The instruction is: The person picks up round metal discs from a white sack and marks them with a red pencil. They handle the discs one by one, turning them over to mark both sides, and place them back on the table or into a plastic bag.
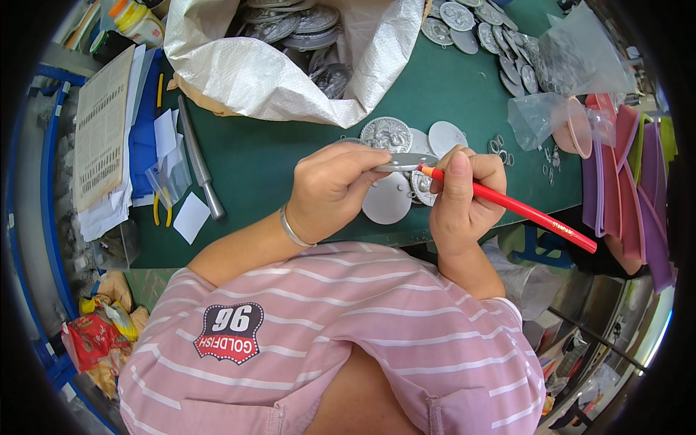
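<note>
My left hand (330, 188) pinches the edge of a round grey metal medallion (399, 164), which is held nearly edge-on above the table. In my right hand (470, 196) is a red pencil (536, 215), its tip at the medallion's rim on the right side. Whether the tip touches the metal I cannot tell. Just beneath and behind lie several more discs: an embossed medallion (386, 133) with a raised pattern, a plain one (446, 138) to its right, and another plain disc (388, 199) nearer me. Part of the pile is hidden by my hands.
A white woven sack (268, 90) full of medallions stands at the back. More medallions (464, 22) lie back right, near clear plastic bags (580, 51). Small metal rings (500, 148) lie right. A metal mandrel (196, 156), yellow-handled pliers (162, 208) and papers (105, 130) are left.
</note>
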Motion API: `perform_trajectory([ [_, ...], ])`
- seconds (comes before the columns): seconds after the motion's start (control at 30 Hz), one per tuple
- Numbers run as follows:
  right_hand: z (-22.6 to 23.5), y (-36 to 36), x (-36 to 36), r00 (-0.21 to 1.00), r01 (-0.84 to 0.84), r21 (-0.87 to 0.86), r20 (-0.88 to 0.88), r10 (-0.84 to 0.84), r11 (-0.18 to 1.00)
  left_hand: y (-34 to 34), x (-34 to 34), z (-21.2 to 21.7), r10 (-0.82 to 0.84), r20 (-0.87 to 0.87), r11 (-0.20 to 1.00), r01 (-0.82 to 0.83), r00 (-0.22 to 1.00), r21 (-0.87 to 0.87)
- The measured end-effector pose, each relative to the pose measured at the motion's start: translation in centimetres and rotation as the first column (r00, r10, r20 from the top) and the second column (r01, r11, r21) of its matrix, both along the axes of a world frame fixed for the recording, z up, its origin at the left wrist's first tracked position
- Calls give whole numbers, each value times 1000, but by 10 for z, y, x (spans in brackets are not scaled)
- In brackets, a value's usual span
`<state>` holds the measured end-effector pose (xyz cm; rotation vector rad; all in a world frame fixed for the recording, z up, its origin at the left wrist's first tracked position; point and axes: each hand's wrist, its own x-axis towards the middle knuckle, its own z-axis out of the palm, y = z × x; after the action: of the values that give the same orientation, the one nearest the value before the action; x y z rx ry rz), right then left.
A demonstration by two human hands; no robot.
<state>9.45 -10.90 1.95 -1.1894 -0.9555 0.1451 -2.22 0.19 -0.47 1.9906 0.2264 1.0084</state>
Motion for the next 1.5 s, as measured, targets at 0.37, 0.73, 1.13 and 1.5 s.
perform_trajectory([
  [0.37,-4,2,-1,999,12,-7,32,-12,1000,2,2,0,22,61,993,-29,998,114],
  [0.73,-1,-1,2,997,-39,-29,-70,37,999,5,1,5,40,10,987,-41,999,156],
  [1.13,-6,4,-2,999,-50,-78,10,51,996,5,1,13,36,-3,982,-35,999,185],
  [1.5,-6,4,16,972,-128,101,211,105,987,4,-3,3,64,17,997,-65,998,46],
])
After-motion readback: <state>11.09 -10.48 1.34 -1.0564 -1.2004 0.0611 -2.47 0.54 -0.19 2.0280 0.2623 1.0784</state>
